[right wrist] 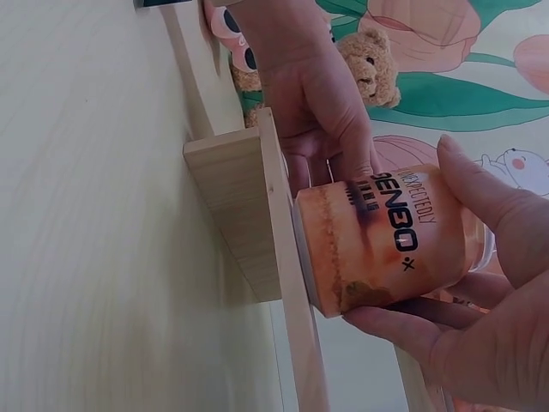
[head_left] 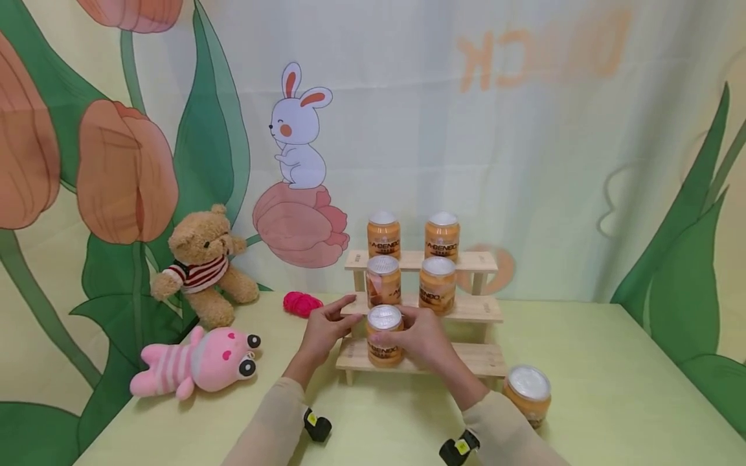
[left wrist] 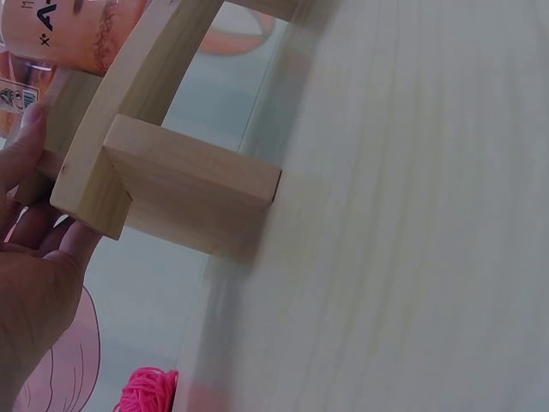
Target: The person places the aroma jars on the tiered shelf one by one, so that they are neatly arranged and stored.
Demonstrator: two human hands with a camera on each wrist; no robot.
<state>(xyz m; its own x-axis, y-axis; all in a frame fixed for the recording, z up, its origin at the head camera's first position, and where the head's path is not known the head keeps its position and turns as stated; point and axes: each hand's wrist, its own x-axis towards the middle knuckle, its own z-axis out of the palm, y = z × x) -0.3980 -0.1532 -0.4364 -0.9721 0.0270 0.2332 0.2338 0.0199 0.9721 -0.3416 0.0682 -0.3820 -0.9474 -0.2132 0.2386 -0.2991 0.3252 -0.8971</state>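
In the head view, my right hand [head_left: 428, 336] grips an orange can [head_left: 384, 349] with a pale lid at the left of the bottom tier of a wooden stepped stand [head_left: 466, 359]. The right wrist view has the same can [right wrist: 386, 240] upright against the board, thumb on one side and fingers on the other. My left hand [head_left: 323, 331] is at the stand's left end; in the left wrist view that hand [left wrist: 39, 275] holds a board's end [left wrist: 90, 202] between thumb and fingers. Two cans stand on the middle tier [head_left: 474, 309] and two on the top tier [head_left: 412, 260].
Another can [head_left: 527, 391] stands on the table, right of the stand. Left of the stand lie a pink yarn bundle [head_left: 302, 303] and a pink plush toy [head_left: 198, 362]; a teddy bear [head_left: 204, 268] sits behind them. A printed cloth [head_left: 553, 162] hangs at the back.
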